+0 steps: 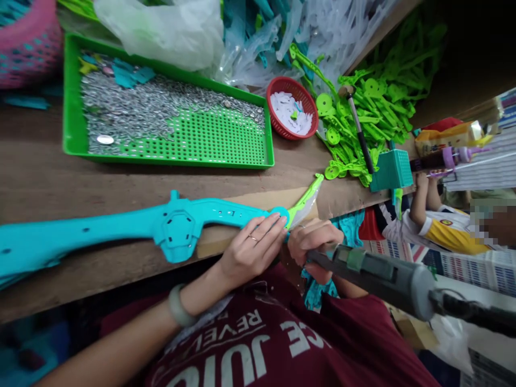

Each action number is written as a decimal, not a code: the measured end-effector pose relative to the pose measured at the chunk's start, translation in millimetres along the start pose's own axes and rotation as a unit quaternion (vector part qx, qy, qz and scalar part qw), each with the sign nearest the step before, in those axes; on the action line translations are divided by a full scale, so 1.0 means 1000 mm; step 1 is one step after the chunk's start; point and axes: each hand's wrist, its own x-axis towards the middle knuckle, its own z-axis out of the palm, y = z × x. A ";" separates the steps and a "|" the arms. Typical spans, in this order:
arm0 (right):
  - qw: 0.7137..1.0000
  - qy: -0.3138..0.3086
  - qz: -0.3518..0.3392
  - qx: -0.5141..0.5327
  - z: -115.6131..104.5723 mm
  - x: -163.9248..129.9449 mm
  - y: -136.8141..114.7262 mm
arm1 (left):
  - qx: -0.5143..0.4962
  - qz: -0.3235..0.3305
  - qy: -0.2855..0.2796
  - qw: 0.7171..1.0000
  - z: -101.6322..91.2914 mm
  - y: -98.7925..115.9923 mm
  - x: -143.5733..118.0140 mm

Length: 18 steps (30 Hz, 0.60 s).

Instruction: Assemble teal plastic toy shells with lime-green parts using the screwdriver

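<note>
Fingers of the left hand (252,250) press flat on the near end of a long teal plastic arm (121,228), pinning it to the tabletop (48,177); that grip is open-palmed, not wrapped. Its long axis runs leftward, away from both hands. The right hand (312,247) is closed around a grey electric screwdriver (382,277), just beside the joint where a lime green blade piece (304,201) meets the teal end. Beyond lie a green tray (72,123) of metal bits and a red basket (278,86).
</note>
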 end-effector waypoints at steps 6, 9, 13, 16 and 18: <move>0.993 0.014 0.022 0.114 -0.023 0.057 -0.011 | 0.035 -0.021 -0.025 0.999 0.014 0.013 0.010; 0.984 0.163 0.028 0.073 -0.022 0.123 0.000 | 0.029 -0.029 -0.039 0.998 0.020 0.021 0.025; 0.967 0.254 0.025 0.014 -0.004 0.196 0.026 | -0.038 0.042 -0.010 0.998 -0.038 0.015 0.010; 0.973 0.230 0.017 0.014 0.010 0.209 0.036 | -0.083 -0.044 -0.015 0.995 -0.113 0.009 -0.042; 0.978 0.210 0.012 0.004 0.017 0.205 0.035 | -0.131 -0.253 0.009 0.958 -0.153 0.016 -0.081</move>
